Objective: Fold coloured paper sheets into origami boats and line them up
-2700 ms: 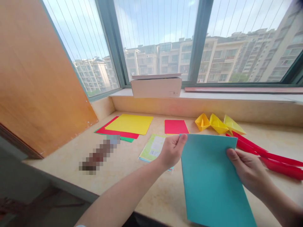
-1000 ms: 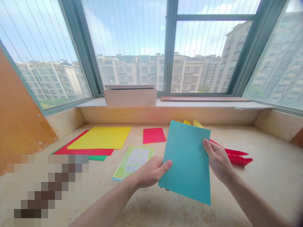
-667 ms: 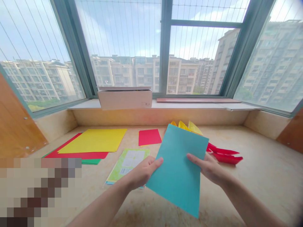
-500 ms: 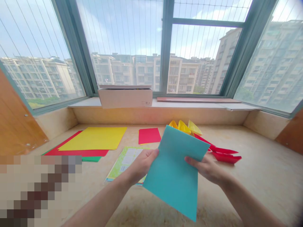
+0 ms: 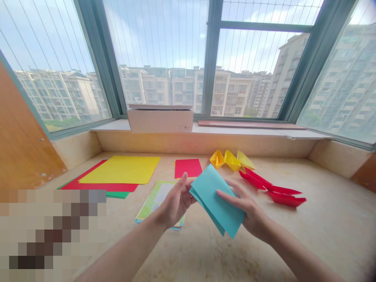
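I hold a teal paper sheet (image 5: 216,197), folded over in half, in the air above the stone sill (image 5: 323,227). My left hand (image 5: 176,201) grips its left edge, thumb raised and fingers behind the paper. My right hand (image 5: 248,209) pinches the right side, fingers laid over the top layer. Just behind the sheet lie a small red sheet (image 5: 188,167), three yellow paper boats (image 5: 231,159) and folded red paper pieces (image 5: 272,188).
A stack of yellow, red and green sheets (image 5: 117,174) lies at the left. A green printed packet (image 5: 155,199) sits under my left hand. A white cardboard box (image 5: 160,118) stands on the window ledge. A wooden panel (image 5: 20,145) leans at far left.
The flat teal sheet has been folded in half between my hands and now sits lower and smaller. The yellow boats, earlier hidden behind it, are in full view.
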{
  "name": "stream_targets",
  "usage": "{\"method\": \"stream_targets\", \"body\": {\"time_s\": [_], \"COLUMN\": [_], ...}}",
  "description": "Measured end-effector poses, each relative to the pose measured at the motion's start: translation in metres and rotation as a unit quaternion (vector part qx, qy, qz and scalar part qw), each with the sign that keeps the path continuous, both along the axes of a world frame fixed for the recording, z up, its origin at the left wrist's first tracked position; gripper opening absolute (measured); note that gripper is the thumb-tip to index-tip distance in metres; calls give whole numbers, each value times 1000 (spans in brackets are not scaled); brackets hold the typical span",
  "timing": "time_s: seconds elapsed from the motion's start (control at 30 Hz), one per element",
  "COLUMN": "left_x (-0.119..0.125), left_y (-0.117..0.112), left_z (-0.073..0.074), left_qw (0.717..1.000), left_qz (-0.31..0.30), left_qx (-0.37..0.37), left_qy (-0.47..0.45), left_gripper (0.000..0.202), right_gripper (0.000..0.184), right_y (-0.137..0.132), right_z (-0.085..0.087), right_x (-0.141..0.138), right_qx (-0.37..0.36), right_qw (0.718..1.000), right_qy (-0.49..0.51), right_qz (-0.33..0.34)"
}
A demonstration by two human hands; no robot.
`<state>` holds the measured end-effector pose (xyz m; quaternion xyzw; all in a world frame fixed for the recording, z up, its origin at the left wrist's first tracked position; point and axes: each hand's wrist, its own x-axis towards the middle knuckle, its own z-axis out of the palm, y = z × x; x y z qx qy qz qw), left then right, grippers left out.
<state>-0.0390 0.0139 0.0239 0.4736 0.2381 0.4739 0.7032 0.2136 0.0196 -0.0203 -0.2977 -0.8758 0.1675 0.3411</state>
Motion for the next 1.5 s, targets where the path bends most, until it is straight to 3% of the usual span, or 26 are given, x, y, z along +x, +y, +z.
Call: {"method": "stream_targets", "body": {"time_s": [0.1,0.23,0.4,0.53,0.73,0.83,0.9,0.97,1.03,1.13,1.3,1.5], "left_x": [8,18,16,11,5,5,7,9,11,13,17,20], "left_y": [-11,-16,-12,-14,-16,-15,-16,-19,-22,-25,-30,-32], "left_z": [0,-7,-8,-4,-1,0,0,1,1,2,2,-1], "left_qw": [998,995,981,960,881,867,862,858,857,861,883,898], "left_qz": [-13,65,160,195,303,294,268,243,214,176,138,167], "left_qx": [64,69,90,149,204,210,224,244,262,273,258,232], "left_qy": [-21,16,63,136,301,345,367,381,389,391,367,334], "left_gripper": [54,46,45,43,47,47,47,46,45,44,46,49], "right_gripper": [66,73,72,75,81,63,59,65,61,45,41,41], "right_y": [2,-4,-8,-14,-28,-30,-29,-27,-24,-22,-25,-30], "right_z": [-2,-1,-4,-2,3,5,9,15,22,28,28,25], "right_x": [2,-7,-14,-14,-13,-19,-27,-34,-36,-33,-26,-30], "right_qx": [72,124,137,104,-42,-115,-177,-244,-291,-318,-281,-242], "right_qw": [997,991,988,992,997,988,953,916,896,895,900,903], "right_qy": [4,-24,-42,-56,-58,99,246,317,334,311,322,336], "right_qz": [-27,-44,-51,-51,23,21,16,-2,-19,-33,-88,-112]}}
